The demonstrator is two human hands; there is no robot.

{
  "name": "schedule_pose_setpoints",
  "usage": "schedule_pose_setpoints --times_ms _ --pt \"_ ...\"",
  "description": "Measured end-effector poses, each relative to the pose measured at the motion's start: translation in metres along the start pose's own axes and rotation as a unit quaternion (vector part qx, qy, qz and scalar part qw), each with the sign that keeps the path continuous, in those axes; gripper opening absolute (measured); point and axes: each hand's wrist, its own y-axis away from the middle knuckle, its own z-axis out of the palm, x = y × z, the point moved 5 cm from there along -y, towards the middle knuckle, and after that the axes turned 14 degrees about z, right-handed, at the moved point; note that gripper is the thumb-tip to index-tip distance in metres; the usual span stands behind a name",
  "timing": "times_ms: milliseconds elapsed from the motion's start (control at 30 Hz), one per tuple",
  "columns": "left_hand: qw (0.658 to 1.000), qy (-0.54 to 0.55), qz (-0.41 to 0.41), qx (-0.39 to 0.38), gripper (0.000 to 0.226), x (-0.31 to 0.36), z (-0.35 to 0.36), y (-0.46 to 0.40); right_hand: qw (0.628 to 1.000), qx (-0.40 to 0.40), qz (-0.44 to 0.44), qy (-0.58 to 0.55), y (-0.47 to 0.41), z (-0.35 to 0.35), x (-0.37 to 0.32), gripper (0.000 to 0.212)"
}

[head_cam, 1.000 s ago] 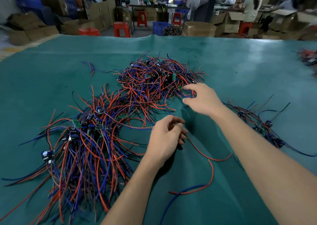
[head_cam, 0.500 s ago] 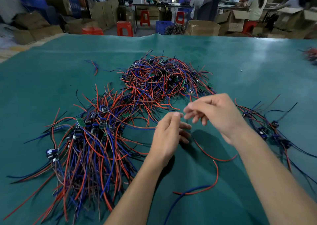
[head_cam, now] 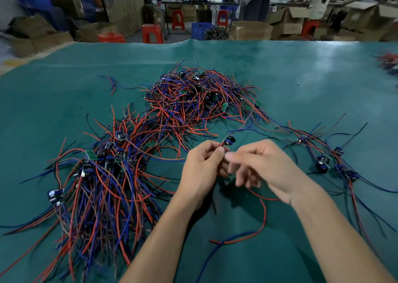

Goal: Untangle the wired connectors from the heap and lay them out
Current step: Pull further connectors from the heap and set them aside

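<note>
Everywhere thin, limp red-blue wires

One camera only, worn on the person's head, looking forward and down over the green table. It sits close above both forearms; the workshop's boxes and stools fill the far edge.

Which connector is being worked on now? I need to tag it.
On the green mat, find the two hands in front of the far heap. The connector sticks up above the left fingertips, the only one off the mat.
</note>
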Motion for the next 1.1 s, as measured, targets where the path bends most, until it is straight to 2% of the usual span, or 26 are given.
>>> schedule_pose_setpoints --times_ms 67,100,167,267,400,533,633,867,1000,1067,1100 --pt "1.0 0.014 -0.006 -0.002 0.021 0.001 0.003 0.001 0.992 0.126 0.006 -0.021 -0.006 -0.019 0.006 0.027" --pt "1.0 0.016 -0.01 -0.006 0.022 0.001 0.004 0.001 0.987 0.16 0.003 -0.021 -0.007 -0.022 0.008 0.023" --pt "1.0 0.017 -0.019 -0.016 0.025 0.001 0.004 0.001 0.987 0.146 -0.009 -0.066 -0.008 -0.017 0.008 0.014" --pt "0.999 -0.004 -0.027 -0.038 0.028 0.001 0.004 0.002 0.97 0.064 -0.02 -0.233 -0.01 -0.007 0.005 0.012" --pt "0.998 -0.012 0.003 -0.056 0.03 0.003 0.006 0.004 0.961 0.06 -0.026 -0.268 -0.011 -0.008 0.003 0.015" --pt "0.995 -0.022 0.046 -0.085 0.03 0.005 0.008 0.005 0.955 0.163 -0.04 -0.244 -0.011 -0.025 0.007 0.007" --pt "0.992 -0.044 0.063 -0.099 0.03 0.005 0.008 0.005 0.939 0.253 -0.058 -0.226 -0.008 -0.042 0.009 0.016" --pt "0.987 -0.082 0.076 -0.118 0.029 0.005 0.01 0.005 0.855 0.401 -0.093 -0.315 0.006 -0.082 0.018 0.015" --pt "0.992 -0.075 0.061 -0.085 0.033 0.005 0.007 0.005 0.797 0.47 -0.095 -0.367 0.015 -0.102 0.027 0.02" --pt "0.997 -0.043 0.042 -0.055 0.03 0.004 0.004 0.003 0.81 0.463 -0.066 -0.354 0.012 -0.101 0.031 0.021" --pt "0.998 -0.023 0.033 -0.044 0.029 0.003 0.004 0.002 0.837 0.432 -0.046 -0.333 0.006 -0.092 0.031 0.023"
